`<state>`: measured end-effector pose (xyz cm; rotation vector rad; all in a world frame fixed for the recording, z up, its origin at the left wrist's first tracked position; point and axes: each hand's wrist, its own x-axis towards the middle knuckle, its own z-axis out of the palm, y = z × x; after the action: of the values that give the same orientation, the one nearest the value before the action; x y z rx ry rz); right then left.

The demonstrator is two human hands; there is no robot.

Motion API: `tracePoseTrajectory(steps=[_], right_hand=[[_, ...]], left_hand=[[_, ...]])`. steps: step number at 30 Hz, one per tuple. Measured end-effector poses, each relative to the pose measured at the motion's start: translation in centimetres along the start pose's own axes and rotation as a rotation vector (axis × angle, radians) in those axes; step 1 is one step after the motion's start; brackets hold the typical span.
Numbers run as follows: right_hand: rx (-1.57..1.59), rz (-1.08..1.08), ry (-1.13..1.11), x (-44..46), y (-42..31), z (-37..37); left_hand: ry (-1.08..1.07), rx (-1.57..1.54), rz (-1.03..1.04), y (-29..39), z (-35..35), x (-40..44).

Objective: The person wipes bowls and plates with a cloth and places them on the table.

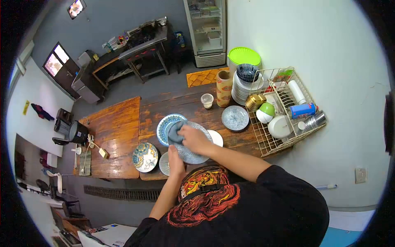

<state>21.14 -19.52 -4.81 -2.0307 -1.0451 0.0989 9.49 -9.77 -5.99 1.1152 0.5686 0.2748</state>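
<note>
At the frame's centre, the left hand [176, 163] grips the lower-left rim of a plate [189, 155], apparently steadying it; the right hand's [195, 139] fingers clamp a cloth [175, 133] against it. Beyond sits a bowl [164, 126].

The worn wooden tabletop [119, 123] carries a blue patterned bowl [163, 129], a floral bowl [145, 157], a tall vase [224, 89], a small cup [207, 101], a stack of plates [240, 94], a grey plate [235, 118] and a wire rack [294, 141].
</note>
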Motion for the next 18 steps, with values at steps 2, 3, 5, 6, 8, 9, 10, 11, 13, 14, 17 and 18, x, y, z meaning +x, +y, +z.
tracePoseTrajectory(steps=[2, 3, 5, 6, 8, 9, 10, 11, 13, 14, 17, 18], right_hand=[[-0.123, 0.044, 0.113, 0.8, 1.0, -0.8], [-0.206, 0.063, 0.116, 0.8, 1.1, -1.7], [-0.325, 0.101, 0.055, 0.2, 1.6, -1.7], [-0.45, 0.138, -0.009, -0.1, 1.9, -1.8], [-0.467, 0.105, -0.126, -1.5, 1.8, -1.5], [-0.464, 0.108, -0.122, -1.9, 1.1, -1.5], [-0.388, 0.099, -0.25, -2.5, 0.3, -1.4], [-0.31, 0.089, -0.379, -3.0, -0.4, -1.4], [-0.079, 0.033, -0.379, -3.4, -2.6, -2.4], [-0.08, 0.034, -0.378, -3.1, -2.8, -2.3], [0.229, 0.059, -0.236, -1.5, -3.1, -1.4], [0.282, 0.052, -0.102, -0.9, -2.4, -0.7]], left_hand=[[0.017, -0.001, -0.024, -0.1, -0.1, -0.2], [0.068, 0.053, 0.039, -0.5, -0.5, 0.0], [0.165, 0.165, 0.168, -1.0, -1.2, 0.5], [0.211, 0.219, 0.235, -1.1, -1.5, 0.8], [0.213, 0.186, 0.254, -0.7, -1.2, 0.7], [0.221, 0.15, 0.269, -0.4, -1.0, 0.4], [0.232, 0.113, 0.283, -0.2, -0.9, 0.1], [0.243, 0.077, 0.296, -0.1, -1.0, -0.1], [0.216, 0.087, 0.281, -0.2, -1.3, -0.1], [0.189, 0.094, 0.267, -0.3, -1.3, -0.1], [0.133, 0.108, 0.238, -1.1, -1.4, 0.0], [0.138, 0.178, 0.238, -1.6, -1.4, -0.1]])
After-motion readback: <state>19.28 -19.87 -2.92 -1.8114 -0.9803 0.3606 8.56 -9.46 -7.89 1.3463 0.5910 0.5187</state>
